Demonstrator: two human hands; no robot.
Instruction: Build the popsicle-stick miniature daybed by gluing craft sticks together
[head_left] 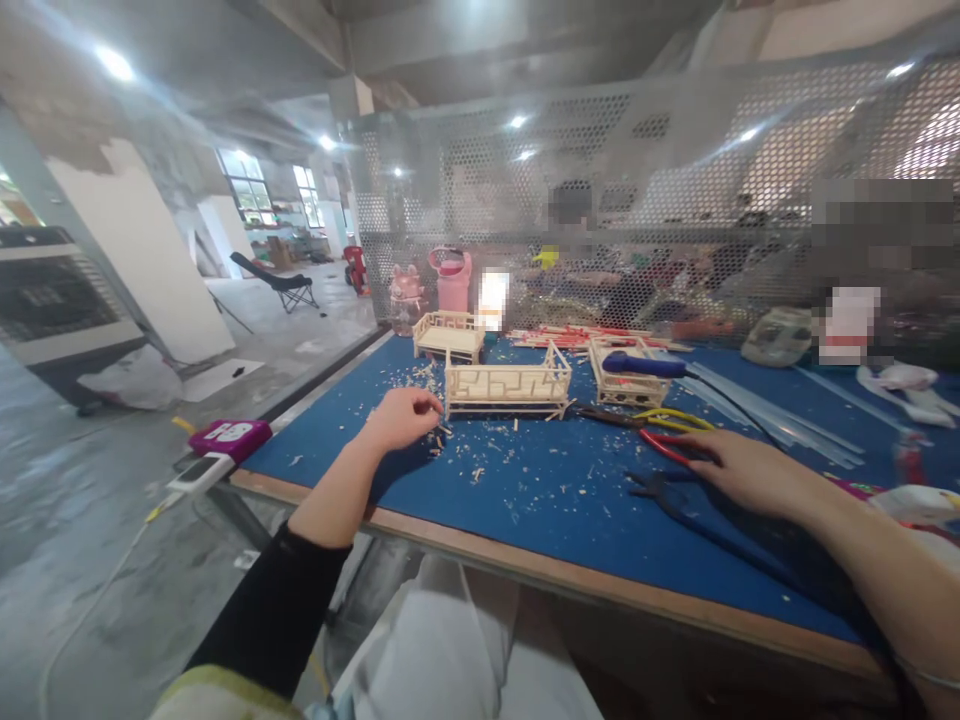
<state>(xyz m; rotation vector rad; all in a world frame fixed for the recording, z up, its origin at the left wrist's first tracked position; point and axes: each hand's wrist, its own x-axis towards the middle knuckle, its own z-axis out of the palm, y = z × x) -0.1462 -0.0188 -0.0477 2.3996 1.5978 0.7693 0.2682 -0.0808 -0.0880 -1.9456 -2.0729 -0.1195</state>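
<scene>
Hands at a blue table (562,520) littered with pale wood chips (478,473).
The left hand (405,416) is curled shut, its pinch unclear, just beside a slatted stick sofa (508,385); the right hand (742,466) lies open and flat on red-handled pliers (660,447). Behind stands a perforated metal screen (675,150) in a concrete hall.

A blue tabletop (570,500), strewn with wood chips, backs onto a perforated metal screen (675,150). A pink lidded tumbler (453,280) stands at its far edge. Clear glue sticks (757,405) lie to the right, a magenta box (229,437) sits at the left corner, and a black folding chair (281,285) stands on the floor beyond.
</scene>
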